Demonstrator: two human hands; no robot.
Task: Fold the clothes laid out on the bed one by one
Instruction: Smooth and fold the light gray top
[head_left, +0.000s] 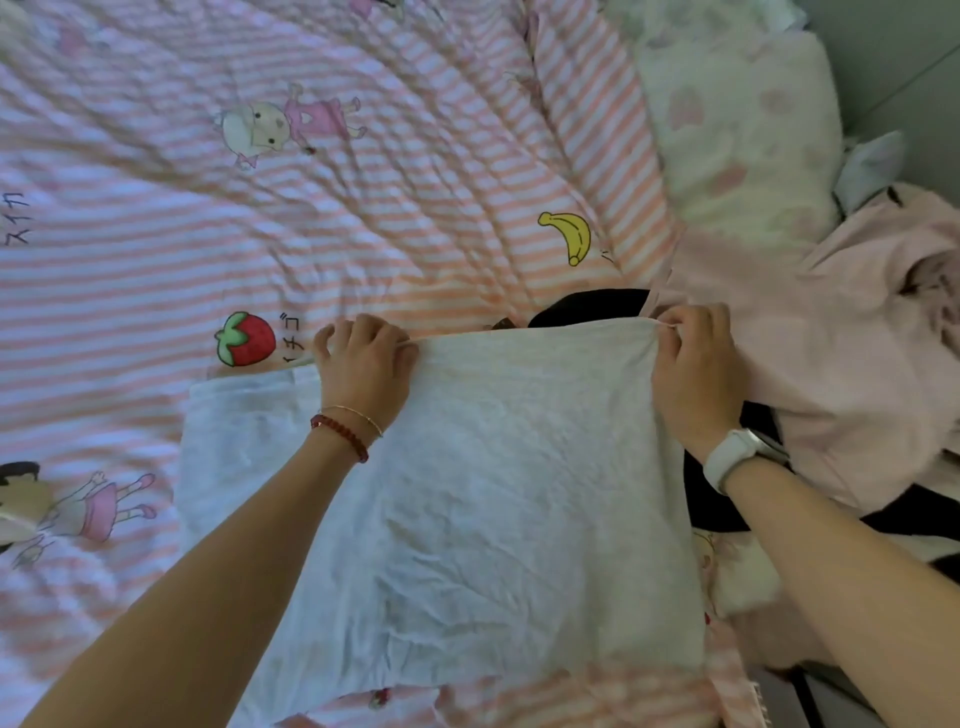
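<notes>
A white garment lies spread on the bed in front of me, wrinkled, with a sleeve sticking out at its left side. My left hand grips the far edge of the garment near its left corner, fingers curled over the cloth. My right hand pinches the far right corner of the same edge. A black garment shows just beyond that edge and continues under my right wrist. A pale pink garment lies heaped to the right.
The bed carries a pink-and-white striped cover printed with cartoon figures, a banana and a strawberry. A white pillow with pink hearts sits at the upper right. The bed's right edge and grey floor show at the lower right.
</notes>
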